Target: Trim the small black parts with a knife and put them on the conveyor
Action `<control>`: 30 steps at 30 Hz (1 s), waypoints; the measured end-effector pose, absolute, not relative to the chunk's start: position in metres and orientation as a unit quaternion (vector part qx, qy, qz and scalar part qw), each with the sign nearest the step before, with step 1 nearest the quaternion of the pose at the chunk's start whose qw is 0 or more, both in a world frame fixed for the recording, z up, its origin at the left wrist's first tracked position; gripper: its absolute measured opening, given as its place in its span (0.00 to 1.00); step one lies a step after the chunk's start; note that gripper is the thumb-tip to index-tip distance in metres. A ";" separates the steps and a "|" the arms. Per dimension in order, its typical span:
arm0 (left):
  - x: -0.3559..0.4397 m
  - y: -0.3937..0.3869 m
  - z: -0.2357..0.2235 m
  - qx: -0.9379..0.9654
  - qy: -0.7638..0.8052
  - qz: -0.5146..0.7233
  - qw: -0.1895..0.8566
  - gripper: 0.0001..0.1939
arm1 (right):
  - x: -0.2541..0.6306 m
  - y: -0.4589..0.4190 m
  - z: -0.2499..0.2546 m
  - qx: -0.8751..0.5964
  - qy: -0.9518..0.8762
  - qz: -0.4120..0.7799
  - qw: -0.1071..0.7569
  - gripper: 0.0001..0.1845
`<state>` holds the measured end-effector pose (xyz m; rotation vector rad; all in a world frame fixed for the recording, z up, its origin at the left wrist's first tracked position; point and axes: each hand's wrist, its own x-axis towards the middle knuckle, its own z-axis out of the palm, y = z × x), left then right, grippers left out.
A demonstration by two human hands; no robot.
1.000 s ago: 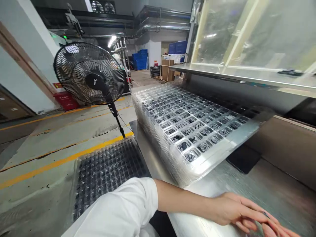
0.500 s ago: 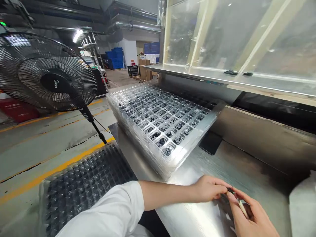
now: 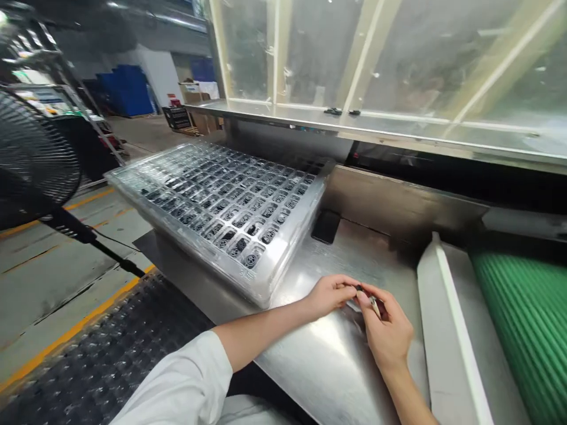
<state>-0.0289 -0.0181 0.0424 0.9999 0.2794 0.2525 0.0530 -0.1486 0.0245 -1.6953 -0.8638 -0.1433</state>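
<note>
A small dark part (image 3: 358, 288) is held up over the metal bench (image 3: 336, 360), between the front edge of the bench and its raised back edge; its exact shape is too small to make out. The left hand (image 3: 330, 297) has it pinched, thumb and forefinger closed together at its near side. The right hand (image 3: 390, 330) meets it from the other side, thumb and forefinger tips drawn in at the part, while the other fingers curl loosely around a slim, pale tool (image 3: 375, 307); whether the tool's tip touches the part cannot be told. To the left of the hands, a stack of clear trays (image 3: 290, 233) sits along the left end of the bench, its nearest corner pointing at the left wrist, and the pockets of the top tray hold dark wheel-like pieces (image 3: 252, 258). A flat black slab (image 3: 326, 226) lies by the back edge, just beside the stack. Toward the bench's right end stands a white partition (image 3: 447, 330), with a green ribbed belt (image 3: 522, 319) beyond it. Above the back edge runs a shelf (image 3: 390, 125) carrying two small black objects (image 3: 333, 111). Below the front edge, at left, is another pocketed tray (image 3: 110, 339), and a black fan (image 3: 39, 147) stands past the left end
</note>
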 end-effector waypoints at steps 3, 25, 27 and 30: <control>-0.032 -0.016 0.046 0.472 0.118 0.106 0.867 0.31 | 0.048 -0.149 0.029 -0.719 -0.360 -0.077 0.590 0.16; -0.041 -0.014 0.051 0.433 0.077 0.121 0.890 0.24 | 0.043 -0.154 0.036 -0.753 -0.424 -0.127 0.487 0.16; -0.041 -0.014 0.049 0.442 0.074 0.131 0.884 0.24 | 0.043 -0.154 0.035 -0.750 -0.426 -0.128 0.489 0.15; -0.041 -0.015 0.047 0.456 0.069 0.141 0.876 0.24 | 0.042 -0.153 0.035 -0.744 -0.430 -0.128 0.495 0.15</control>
